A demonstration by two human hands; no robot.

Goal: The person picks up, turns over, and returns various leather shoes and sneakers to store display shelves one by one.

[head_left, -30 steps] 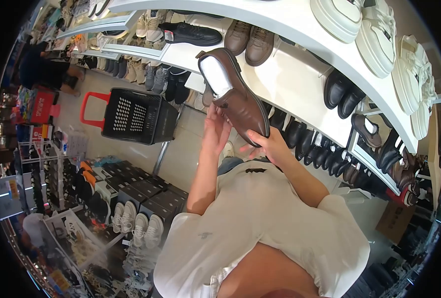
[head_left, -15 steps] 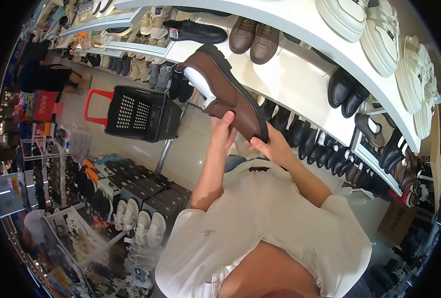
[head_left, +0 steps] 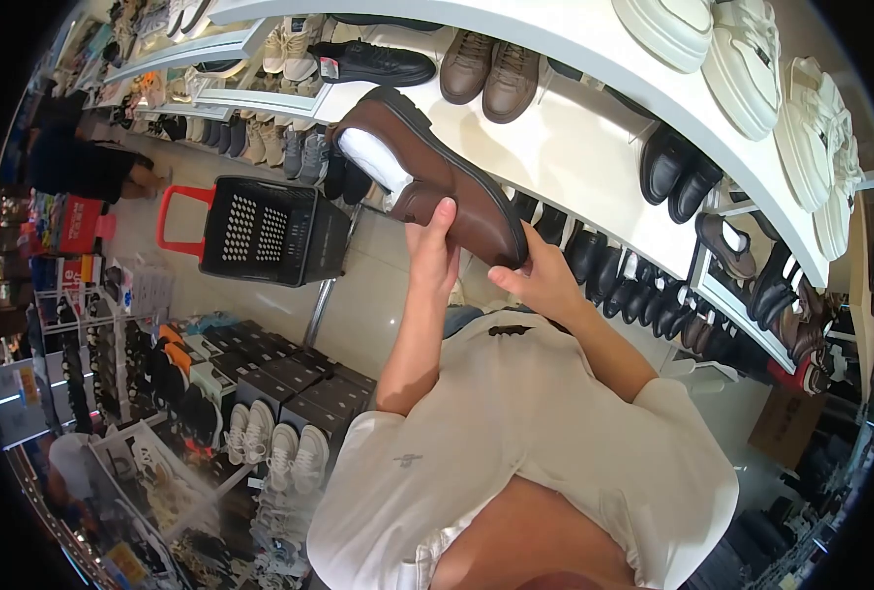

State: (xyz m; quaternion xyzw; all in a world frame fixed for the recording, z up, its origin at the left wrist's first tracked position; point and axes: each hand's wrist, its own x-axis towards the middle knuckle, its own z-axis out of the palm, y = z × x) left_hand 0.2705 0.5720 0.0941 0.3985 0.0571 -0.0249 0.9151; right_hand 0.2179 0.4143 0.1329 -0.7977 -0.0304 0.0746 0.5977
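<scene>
A brown leather shoe with a dark sole is held up in front of me, its heel pointing up and away and its toe towards me. White paper stuffing shows in its opening. My left hand grips the shoe's side, thumb laid on the upper and fingers underneath. At the toe, my right hand is closed around the edge, with its thumb near the tip. The fingers beneath the shoe are mostly hidden.
A white shelf ahead carries brown lace-up shoes and black shoes; white sneakers stand above. To the left are a black basket with a red handle, stacked dark shoeboxes, and another person.
The shoe has tilted slightly and shifted a little left in both hands. My right thumb has moved slightly at the toe. The view has shifted slightly.
</scene>
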